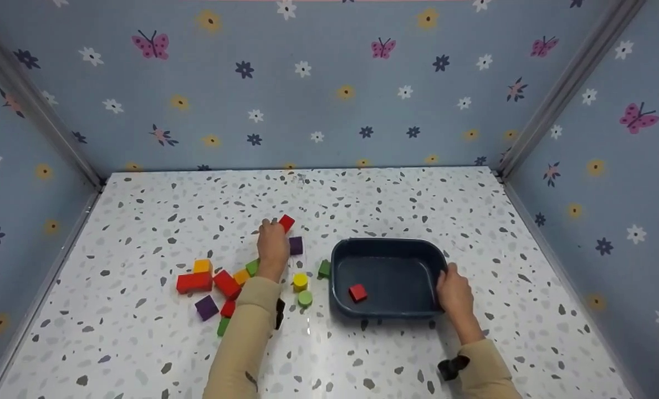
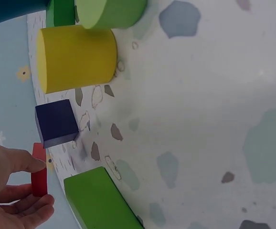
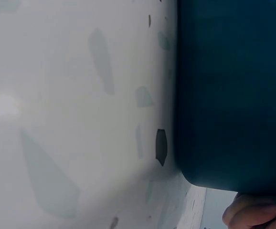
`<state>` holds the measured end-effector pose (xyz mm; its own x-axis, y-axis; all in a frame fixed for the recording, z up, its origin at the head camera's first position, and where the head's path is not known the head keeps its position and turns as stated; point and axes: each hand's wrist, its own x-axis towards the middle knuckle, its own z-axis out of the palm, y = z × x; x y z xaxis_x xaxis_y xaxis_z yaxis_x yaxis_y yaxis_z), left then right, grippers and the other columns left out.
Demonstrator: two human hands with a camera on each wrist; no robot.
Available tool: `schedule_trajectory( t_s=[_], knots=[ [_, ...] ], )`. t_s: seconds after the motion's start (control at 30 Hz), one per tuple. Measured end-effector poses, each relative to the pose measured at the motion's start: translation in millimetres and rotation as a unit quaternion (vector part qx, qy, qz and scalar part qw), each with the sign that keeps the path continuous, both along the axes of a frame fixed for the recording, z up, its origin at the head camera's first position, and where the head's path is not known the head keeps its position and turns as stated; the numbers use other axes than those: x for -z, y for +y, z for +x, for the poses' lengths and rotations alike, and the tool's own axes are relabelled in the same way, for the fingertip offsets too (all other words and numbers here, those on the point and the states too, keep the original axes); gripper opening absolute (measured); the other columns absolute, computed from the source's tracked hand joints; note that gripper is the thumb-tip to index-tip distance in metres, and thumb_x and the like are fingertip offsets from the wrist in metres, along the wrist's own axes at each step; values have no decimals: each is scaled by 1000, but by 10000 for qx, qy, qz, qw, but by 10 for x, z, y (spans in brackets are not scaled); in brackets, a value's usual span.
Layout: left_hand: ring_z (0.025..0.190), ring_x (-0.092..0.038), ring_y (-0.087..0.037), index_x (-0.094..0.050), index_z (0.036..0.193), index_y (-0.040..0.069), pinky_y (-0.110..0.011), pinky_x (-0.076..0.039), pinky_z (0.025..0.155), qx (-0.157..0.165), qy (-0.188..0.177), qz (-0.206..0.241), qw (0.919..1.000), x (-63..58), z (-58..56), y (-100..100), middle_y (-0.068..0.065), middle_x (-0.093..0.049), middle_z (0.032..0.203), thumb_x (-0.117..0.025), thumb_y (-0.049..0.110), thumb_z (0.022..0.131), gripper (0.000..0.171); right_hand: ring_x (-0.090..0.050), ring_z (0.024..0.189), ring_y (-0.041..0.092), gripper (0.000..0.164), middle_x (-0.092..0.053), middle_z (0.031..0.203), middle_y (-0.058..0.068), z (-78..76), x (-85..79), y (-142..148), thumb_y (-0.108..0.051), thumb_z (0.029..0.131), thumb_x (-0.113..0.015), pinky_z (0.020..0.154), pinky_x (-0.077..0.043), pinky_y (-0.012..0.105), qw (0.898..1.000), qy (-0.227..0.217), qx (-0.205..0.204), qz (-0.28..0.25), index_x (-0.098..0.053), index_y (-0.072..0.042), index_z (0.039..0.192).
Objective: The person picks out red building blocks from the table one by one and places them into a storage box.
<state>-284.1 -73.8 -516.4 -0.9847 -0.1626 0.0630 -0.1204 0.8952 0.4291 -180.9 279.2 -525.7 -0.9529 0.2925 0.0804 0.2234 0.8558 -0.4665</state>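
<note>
In the head view my left hand is at the middle of the table, pinching a red block. The left wrist view shows the thumb on one face of that red block and the fingers behind it. A purple cube sits just beside this hand, and a long green block lies close by. My right hand grips the right end of a dark blue basin at its rim. Inside the basin, toward the left, rests one red cube.
Between left hand and basin stand a yellow cylinder, a light green cylinder and a green block. Further left is a loose group with a red block, an orange block and a purple cube. Patterned walls enclose the table.
</note>
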Motion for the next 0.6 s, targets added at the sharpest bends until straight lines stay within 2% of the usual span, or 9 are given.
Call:
schedule_trajectory(
  t_s=[0.1,0.33,0.43,0.6],
  knots=[
    [94,-53,-32,-55,107,-16,-37,-45,84,69,111,-73,9999,-27,25,-1,-24,-50,102,-55,-1,85,27,-56,74,49,17,-56,82,33,3,-6,-5,-13,92,-42,54,-42,55,10000,29,-18,5,-43,3,97],
    [89,-55,-33,-57,100,-17,-40,-48,77,191,696,47,9974,-99,119,15,-23,-52,96,-57,-3,79,26,-56,73,48,17,-56,80,33,4,-24,-14,-13,92,-42,54,-42,54,9999,108,-66,34,-43,3,98],
    [90,-55,-32,-59,98,-15,-41,-48,77,249,654,137,9975,-157,168,57,-22,-52,97,-58,-3,78,24,-56,73,48,17,-56,80,33,5,-31,-16,-13,92,-42,53,-42,54,9999,90,-64,2,-43,4,98],
    [94,-54,-30,-59,105,-11,-38,-46,85,313,255,147,9991,-271,249,158,-22,-51,106,-61,3,80,29,-56,70,46,16,-56,78,30,12,-14,-13,-12,92,-41,51,-41,52,10000,11,-85,-36,-43,3,96]
  ],
)
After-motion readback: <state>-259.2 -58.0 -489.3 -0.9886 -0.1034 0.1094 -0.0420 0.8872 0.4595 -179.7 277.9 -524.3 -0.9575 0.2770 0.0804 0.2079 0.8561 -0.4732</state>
